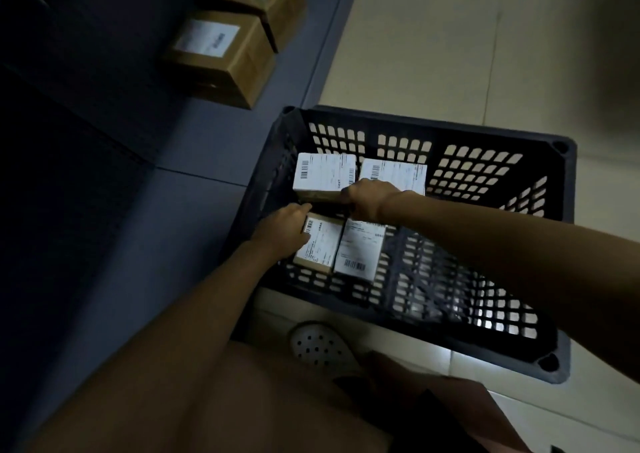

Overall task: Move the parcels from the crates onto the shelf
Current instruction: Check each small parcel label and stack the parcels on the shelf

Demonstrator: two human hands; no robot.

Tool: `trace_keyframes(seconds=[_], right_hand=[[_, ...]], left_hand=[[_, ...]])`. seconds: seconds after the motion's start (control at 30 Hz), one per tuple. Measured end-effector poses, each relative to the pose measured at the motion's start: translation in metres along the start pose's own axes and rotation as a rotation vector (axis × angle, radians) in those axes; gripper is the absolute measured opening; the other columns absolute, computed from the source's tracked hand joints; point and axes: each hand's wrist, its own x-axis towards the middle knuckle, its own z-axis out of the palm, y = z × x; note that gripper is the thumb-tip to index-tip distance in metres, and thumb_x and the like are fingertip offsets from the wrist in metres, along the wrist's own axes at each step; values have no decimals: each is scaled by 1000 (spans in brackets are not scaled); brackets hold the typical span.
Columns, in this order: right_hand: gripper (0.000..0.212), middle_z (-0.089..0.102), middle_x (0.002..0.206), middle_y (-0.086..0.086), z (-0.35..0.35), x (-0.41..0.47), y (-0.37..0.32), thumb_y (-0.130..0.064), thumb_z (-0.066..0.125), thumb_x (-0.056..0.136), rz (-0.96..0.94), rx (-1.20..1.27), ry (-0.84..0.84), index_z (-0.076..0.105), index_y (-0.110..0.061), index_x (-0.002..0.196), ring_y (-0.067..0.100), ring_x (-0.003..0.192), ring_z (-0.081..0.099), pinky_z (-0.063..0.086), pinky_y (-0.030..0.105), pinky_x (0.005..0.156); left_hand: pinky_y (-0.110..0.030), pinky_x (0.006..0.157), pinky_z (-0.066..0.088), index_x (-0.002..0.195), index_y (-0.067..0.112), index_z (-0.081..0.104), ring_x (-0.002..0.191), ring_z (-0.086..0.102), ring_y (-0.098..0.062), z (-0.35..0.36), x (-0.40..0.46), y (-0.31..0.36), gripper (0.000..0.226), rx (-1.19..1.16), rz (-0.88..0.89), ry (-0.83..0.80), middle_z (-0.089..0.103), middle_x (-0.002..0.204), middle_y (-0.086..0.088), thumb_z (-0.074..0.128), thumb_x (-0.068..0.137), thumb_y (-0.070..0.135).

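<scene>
While both arms reach down into it, crate point(485, 161): black, slatted, standing on the tiled floor point(433, 36) just beside the shelf point(214, 140).
Parcels in crate: four labelled boxes at its left end.
Left hand point(282, 225): fingers curled over the near-left parcel point(320, 244).
Right hand point(367, 199): gripping the far-left parcel point(323, 175) at its near edge.
Shelf: carries two brown boxes point(221, 57).

4 labelled parcels point(325, 178) in crate point(485, 161).

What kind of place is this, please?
Probably a parcel storeroom or sorting room: small labelled barcoded parcels lie in a black perforated plastic crate, and brown labelled cardboard boxes sit on a dark shelf.
</scene>
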Motion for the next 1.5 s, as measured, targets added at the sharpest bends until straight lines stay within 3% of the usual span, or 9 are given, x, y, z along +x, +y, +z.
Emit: trace_keyframes(seconds=[0.23,0.37,0.5,0.7,0.77,0.9,1.17,1.33,1.5], right_hand=[[66,37,144,13,30,31,10,-19,69,85,125,136,161,36,-14,141,32,131,37,42,43,103],[76,37,144,14,35,48,13,-22,71,82,182,113,223,28,-15,143,32,134,32,38,44,105],[92,37,146,18,35,63,14,-28,71,82,233,52,227,12,-12,151,35,139,25,30,46,110],[100,23,155,23,40,75,12,-39,64,90,246,100,222,-7,-10,154,37,148,3,8,46,119],[103,24,155,23,43,75,11,-36,66,89,248,95,234,-10,-9,154,36,149,2,8,45,120],[104,21,154,27,46,71,7,-32,66,89,244,108,236,-13,-7,153,37,149,-1,6,45,120],[89,17,155,26,50,58,-11,-25,58,94,288,341,351,-6,-13,155,39,146,7,9,45,121],[89,33,143,24,56,43,-12,-11,63,89,241,535,531,4,-14,156,38,130,35,34,47,110],[94,27,149,18,53,19,-20,-8,67,88,188,742,591,3,-19,156,30,133,38,40,43,109]], left_hand=[[-45,109,36,152,11,19,135,35,-30,23,38,-16,76,-183,-77,122,25,154,-9,62,90,18],[-49,108,37,153,16,12,138,30,-33,25,63,-20,84,-270,-133,190,15,159,-9,65,88,14],[-54,102,42,153,19,10,132,39,-34,24,82,-21,89,-390,-168,211,29,152,-14,66,85,12],[-43,104,37,155,14,-1,135,36,-30,25,89,-16,93,-431,-231,154,27,153,-12,65,90,17],[-39,103,37,155,11,4,134,37,-29,24,91,-17,90,-473,-262,162,30,150,-13,66,89,17],[-26,86,37,138,8,43,124,46,-27,19,96,-19,60,-567,-311,186,43,133,-13,69,83,13],[-24,77,40,133,8,41,119,54,-25,23,77,-12,57,-677,-309,178,56,131,-9,67,83,9],[-26,89,41,148,13,27,127,47,-24,15,53,-2,76,-657,-216,285,47,139,-8,67,83,8],[-25,103,36,151,15,24,132,40,-21,6,25,7,77,-641,-156,435,37,146,-8,63,85,5]])
